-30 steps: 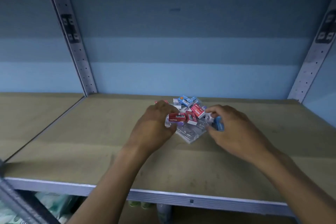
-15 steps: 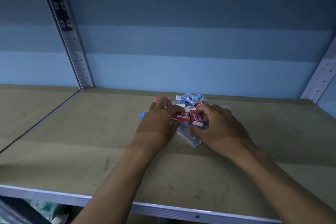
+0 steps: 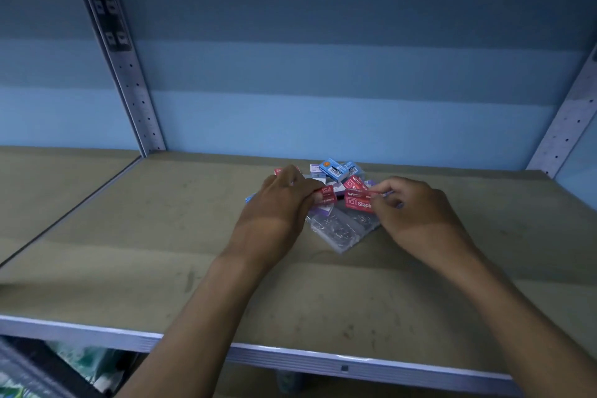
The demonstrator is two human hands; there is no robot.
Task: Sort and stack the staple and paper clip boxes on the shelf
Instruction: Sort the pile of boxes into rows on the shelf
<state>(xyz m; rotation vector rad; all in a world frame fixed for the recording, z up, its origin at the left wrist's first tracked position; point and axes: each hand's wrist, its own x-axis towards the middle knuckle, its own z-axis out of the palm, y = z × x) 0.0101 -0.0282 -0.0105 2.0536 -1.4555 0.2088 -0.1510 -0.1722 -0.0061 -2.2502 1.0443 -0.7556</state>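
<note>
Boxes sit in a small messy pile (image 3: pixel 336 194) near the back of the flat brown wooden shelf (image 3: pixel 161 236). Two bare hands reach into the pile from the front.

The left hand (image 3: pixel 281 203) has its fingers curled round a little red cardboard box with white "Staples" letters (image 3: pixel 326 196). It grips this box at the left side of the pile. A bit of a small blue box (image 3: pixel 249 198) peeks out just left of that hand.

The right hand (image 3: pixel 416 213) pinches the right end of a second red staple box with white letters (image 3: pixel 358 202) with its thumb and fingertips. The two red boxes are near each other, in the middle of the pile.

Behind them lies a light blue cardboard box with a black barcode (image 3: pixel 332 169), tilted on top of other boxes. A second blue box (image 3: pixel 350 167) lies just beside it on the right. A small white and purple box (image 3: pixel 317 170) lies just left of it.

At the front of the pile is a clear plastic case with little silver clips inside (image 3: pixel 342 229). It lies flat on the shelf, between the two hands.

A grey metal post with holes (image 3: pixel 122 68) stands at the back left, and another grey metal post (image 3: pixel 565 126) stands at the back right. The wall behind (image 3: pixel 323 74) is blue.
</note>
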